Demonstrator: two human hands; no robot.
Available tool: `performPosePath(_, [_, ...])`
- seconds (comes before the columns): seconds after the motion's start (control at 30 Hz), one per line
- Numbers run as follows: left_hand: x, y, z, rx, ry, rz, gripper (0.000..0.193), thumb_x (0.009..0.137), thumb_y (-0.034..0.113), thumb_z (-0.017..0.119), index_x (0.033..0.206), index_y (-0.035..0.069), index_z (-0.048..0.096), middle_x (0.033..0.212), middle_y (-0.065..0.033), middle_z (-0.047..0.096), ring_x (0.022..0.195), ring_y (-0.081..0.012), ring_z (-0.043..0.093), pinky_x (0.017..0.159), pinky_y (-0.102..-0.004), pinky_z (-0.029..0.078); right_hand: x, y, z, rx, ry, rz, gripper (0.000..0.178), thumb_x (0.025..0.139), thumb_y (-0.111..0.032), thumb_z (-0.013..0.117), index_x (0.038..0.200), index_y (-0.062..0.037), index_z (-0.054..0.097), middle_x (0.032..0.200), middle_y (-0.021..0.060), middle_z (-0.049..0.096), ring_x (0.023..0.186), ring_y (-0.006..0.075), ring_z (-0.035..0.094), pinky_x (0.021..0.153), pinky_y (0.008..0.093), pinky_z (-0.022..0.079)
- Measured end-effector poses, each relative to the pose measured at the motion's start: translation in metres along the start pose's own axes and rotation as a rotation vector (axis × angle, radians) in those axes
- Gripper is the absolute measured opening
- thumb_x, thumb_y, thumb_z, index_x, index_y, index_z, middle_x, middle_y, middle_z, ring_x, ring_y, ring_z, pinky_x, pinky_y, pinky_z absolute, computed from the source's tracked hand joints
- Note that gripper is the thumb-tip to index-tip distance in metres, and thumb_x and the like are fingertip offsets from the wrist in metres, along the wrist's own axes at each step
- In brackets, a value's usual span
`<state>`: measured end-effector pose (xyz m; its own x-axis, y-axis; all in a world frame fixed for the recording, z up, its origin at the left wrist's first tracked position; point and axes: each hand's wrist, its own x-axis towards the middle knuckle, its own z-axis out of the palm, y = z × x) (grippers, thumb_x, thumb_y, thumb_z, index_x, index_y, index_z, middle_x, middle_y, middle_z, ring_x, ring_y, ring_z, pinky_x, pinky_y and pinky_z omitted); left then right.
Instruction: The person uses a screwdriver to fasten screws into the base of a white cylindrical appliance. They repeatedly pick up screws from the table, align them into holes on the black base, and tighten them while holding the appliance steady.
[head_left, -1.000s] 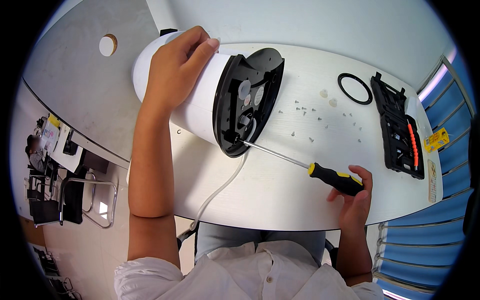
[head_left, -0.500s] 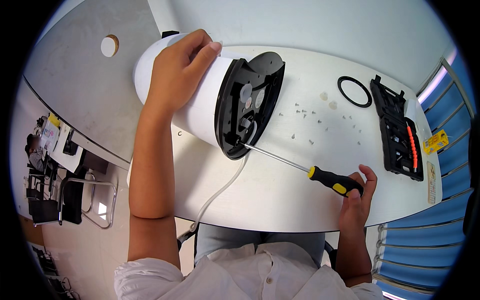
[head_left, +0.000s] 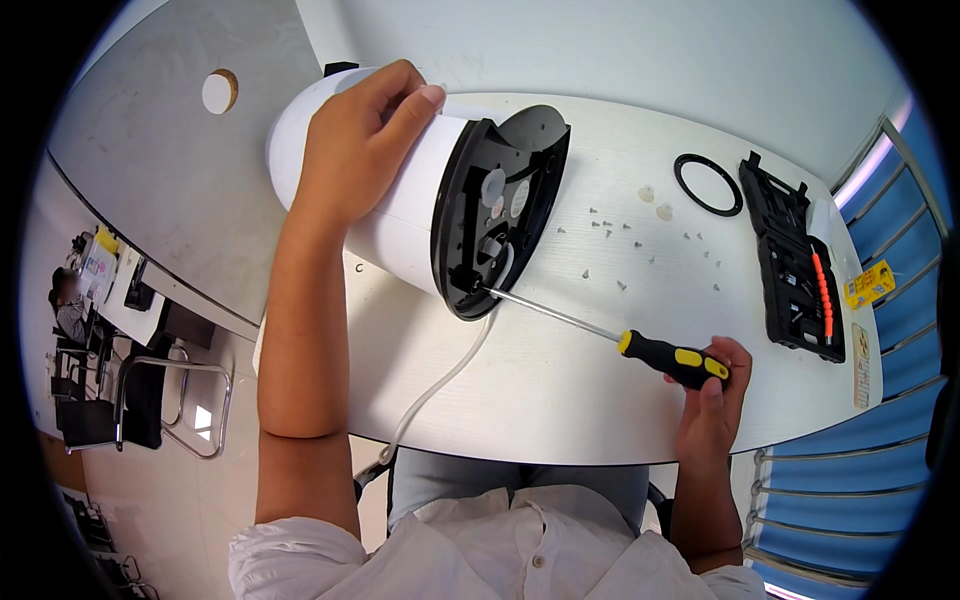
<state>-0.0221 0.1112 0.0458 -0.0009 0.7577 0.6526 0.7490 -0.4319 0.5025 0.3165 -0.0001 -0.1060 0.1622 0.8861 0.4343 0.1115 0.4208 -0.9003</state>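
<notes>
A white rounded electrical appliance (head_left: 395, 235) lies on its side, its black base (head_left: 470, 240) facing right. My left hand (head_left: 365, 135) grips its upper side, fingers curled over the top and partly hidden. In my right hand (head_left: 715, 400) is the black and yellow handle of a screwdriver (head_left: 655, 355), with the thumb and fingers closed around the handle's end. The screwdriver's metal shaft runs left to the lower part of the base, and its tip is hidden in a recess there. A pale power cord (head_left: 440, 385) comes out of the base and hangs over the near table edge.
Several small screws (head_left: 622, 286) lie scattered on the white table (head_left: 560, 400), with two pale round pads (head_left: 664, 212) behind. To the right are a black ring (head_left: 709, 184), an open black tool case (head_left: 790, 270) with an orange flexible shaft (head_left: 824, 295), and a yellow box (head_left: 869, 285).
My right hand has turned the screwdriver handle, so more of its yellow patches show, and the fingers now wrap it more closely. My left hand and the appliance stay almost still.
</notes>
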Motion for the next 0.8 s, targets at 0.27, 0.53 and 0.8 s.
performPosePath(0.27, [0.0,0.0,0.0,0.003,0.0,-0.006,0.03,0.085,0.036,0.054,0.081,0.007,0.059,0.068,-0.0071,0.06,0.062,-0.0181,0.053,0.061,-0.03,0.041,0.001,-0.014,-0.002,0.288,-0.193,0.229,0.06,0.088,-0.043,0.056,0.125,-0.0027,0.032,0.095,0.0103,0.055,0.082,0.0157,0.058,0.075,0.0293,0.048])
performPosePath(0.53, [0.0,0.0,-0.001,0.019,-0.002,0.007,0.031,0.085,0.037,0.054,0.081,0.006,0.059,0.067,-0.0073,0.06,0.062,-0.0186,0.053,0.061,-0.0299,0.041,0.005,-0.022,0.004,0.397,-0.105,0.284,0.042,0.084,-0.017,0.056,0.119,-0.0056,0.036,0.1,0.0126,0.056,0.087,0.0188,0.06,0.075,0.0315,0.052])
performPosePath(0.8, [-0.001,0.002,-0.001,0.013,-0.001,-0.012,0.03,0.085,0.035,0.054,0.081,0.006,0.059,0.068,-0.007,0.061,0.062,-0.0178,0.053,0.061,-0.0295,0.041,0.002,-0.022,0.007,0.27,-0.158,0.187,0.043,0.089,-0.02,0.052,0.125,-0.0056,0.035,0.105,0.0116,0.054,0.09,0.0199,0.06,0.076,0.032,0.052])
